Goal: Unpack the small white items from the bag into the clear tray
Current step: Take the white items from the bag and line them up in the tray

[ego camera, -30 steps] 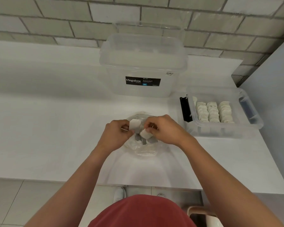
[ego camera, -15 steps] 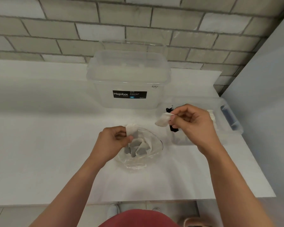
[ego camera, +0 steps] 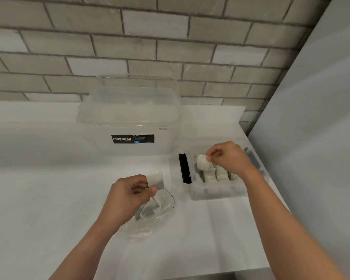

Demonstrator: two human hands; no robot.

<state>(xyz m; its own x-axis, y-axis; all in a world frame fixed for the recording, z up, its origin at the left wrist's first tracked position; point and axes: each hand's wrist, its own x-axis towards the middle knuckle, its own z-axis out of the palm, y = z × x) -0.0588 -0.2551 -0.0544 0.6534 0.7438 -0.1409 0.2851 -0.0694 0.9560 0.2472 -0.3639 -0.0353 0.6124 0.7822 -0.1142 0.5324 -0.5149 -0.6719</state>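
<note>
Fingertips (ego camera: 210, 157) of my right hand (ego camera: 228, 158) pinch a small white item (ego camera: 202, 165) by its upper corner. It hangs from them toward 8 o'clock, over the far left part of the clear tray (ego camera: 216, 191). It is right at the tops of the rowed items (ego camera: 220, 174) standing inside the tray, and I cannot tell whether it touches them. The tray sits at 3 o'clock on the white table (ego camera: 49, 199), with a black latch (ego camera: 184, 168) on its 9 o'clock end.

My left hand (ego camera: 127, 197) has its fingers curled, thumb and forefinger pinching a second white item (ego camera: 156, 179). That piece sticks out of the grip toward 1 o'clock; its lower half looks grey, its upper half white. The hand is over the near left part of the clear bag (ego camera: 160, 217), which lies open on the table near the middle of the view. A few bagged items (ego camera: 149, 209) lie inside it, just at 5 o'clock from my thumb.

My two hands are well apart, with the bag at 8 o'clock from the tray.

At 12 o'clock stands a large clear lidded box (ego camera: 129, 118) with a black Megabox label, backed by a brick wall (ego camera: 150, 47).
</note>
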